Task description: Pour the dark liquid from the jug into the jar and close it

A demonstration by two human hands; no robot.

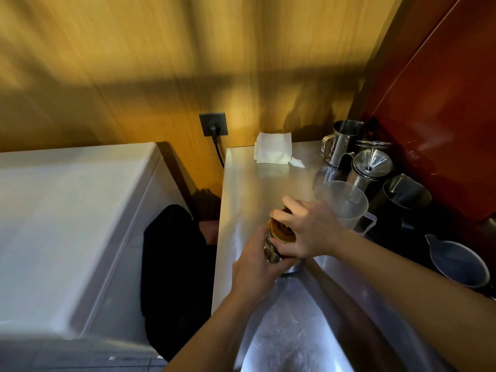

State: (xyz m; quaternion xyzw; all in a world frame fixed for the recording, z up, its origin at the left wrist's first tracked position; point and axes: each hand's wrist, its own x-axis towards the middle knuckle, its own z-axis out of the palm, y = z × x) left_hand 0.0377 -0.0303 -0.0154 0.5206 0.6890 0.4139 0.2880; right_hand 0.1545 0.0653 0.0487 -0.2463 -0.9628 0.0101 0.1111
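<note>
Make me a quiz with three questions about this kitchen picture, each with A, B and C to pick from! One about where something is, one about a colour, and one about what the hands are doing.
1. Where does the folded white paper towel lie?
A. At the far end of the metal counter, near the wall
B. Inside the clear plastic jug
C. On the floor

2. What colour is the lid on the jar?
A. Blue
B. Brownish gold
C. Green

3. What are the hands doing?
A. Both rest flat on the counter
B. One holds a spoon
C. The left hand grips the jar and the right hand is on the lid

Answers: 1 A, the towel sits by the wooden wall past the hands. 2 B, the lid shows brown-gold between the fingers. 3 C, both hands close around the jar and its top.
</note>
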